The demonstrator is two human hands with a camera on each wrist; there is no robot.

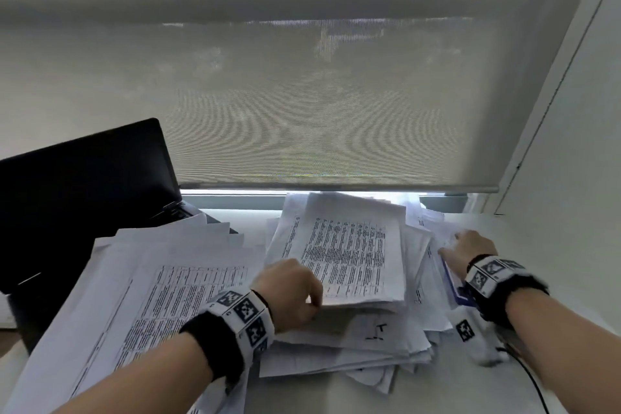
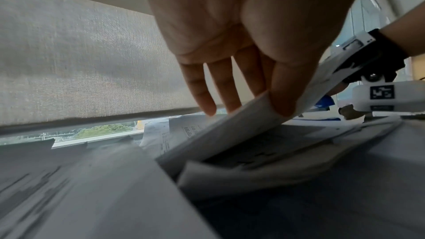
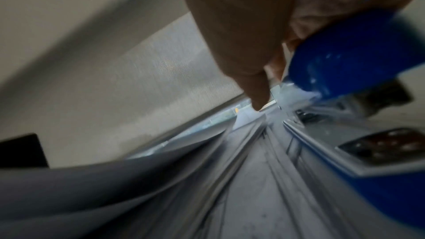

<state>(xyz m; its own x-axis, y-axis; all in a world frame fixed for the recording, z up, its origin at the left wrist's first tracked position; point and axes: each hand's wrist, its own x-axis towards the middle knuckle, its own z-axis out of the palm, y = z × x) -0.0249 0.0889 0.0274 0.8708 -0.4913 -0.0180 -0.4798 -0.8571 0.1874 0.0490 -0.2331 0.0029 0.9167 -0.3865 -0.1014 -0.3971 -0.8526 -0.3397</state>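
A white surface (image 1: 319,397) beneath a lowered roller blind (image 1: 302,94), seen from above. In the lower centre of the frame sits a loose pile of papers (image 1: 336,356). The left hand (image 1: 289,289) pinches the lower left corner of a sheaf of printed sheets (image 1: 349,255), with the thumb on one face and the fingers on the other. This raises that corner off the pile while the rest lies on top. At the pile's right edge, the right hand (image 1: 470,250) lies knuckles up among the sheets, touching a blue thing (image 1: 452,282). Blur hides whether it grips anything. A second fanned stack (image 1: 151,296) fills the lower left, partly covering an open black laptop (image 1: 77,185) at the left edge.
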